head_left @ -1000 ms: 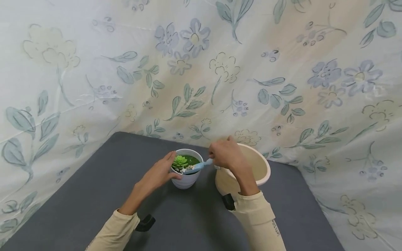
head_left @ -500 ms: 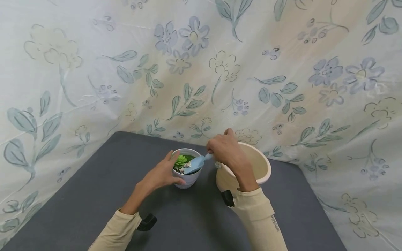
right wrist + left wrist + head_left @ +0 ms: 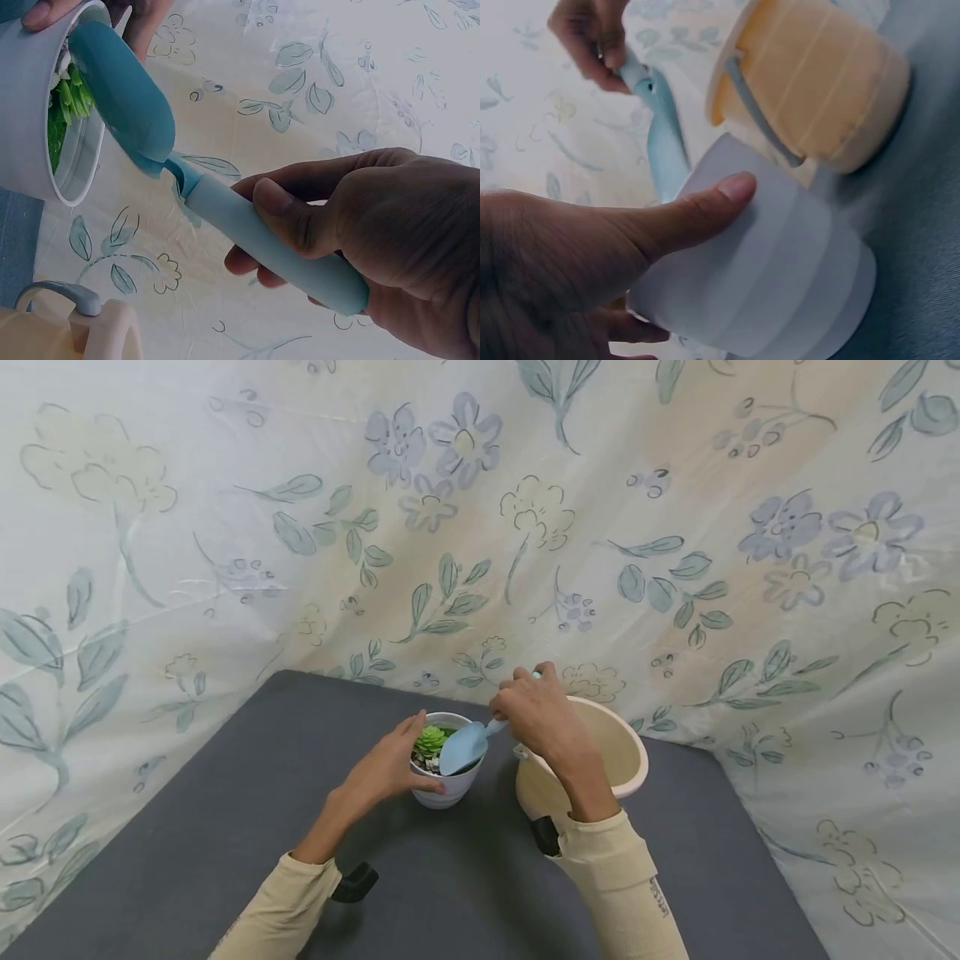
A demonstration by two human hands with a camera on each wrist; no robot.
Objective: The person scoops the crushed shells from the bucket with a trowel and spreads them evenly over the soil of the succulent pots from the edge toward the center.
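Note:
My left hand grips a white ribbed flowerpot round its side, thumb against the outer wall and fingers at the far side. Inside the pot are a bright green succulent, small pale and dark stones, and green moss-like cover. In my right hand is the pale handle of a light blue hand trowel, with the thumb along it. Its blade tilts down over the pot's right part, broad back upward, tip inside the rim. In the left wrist view, the pot's wall hides the blade tip.
A cream bucket with a grey handle stands just right of the pot, partly behind my right forearm. Both stand on a dark grey tabletop. Floral fabric hangs behind and along the sides.
The trowel blade has turned over, its broad back now showing. Pale stones that lay on it are no longer seen there. My right hand has risen slightly; the left still holds the pot.

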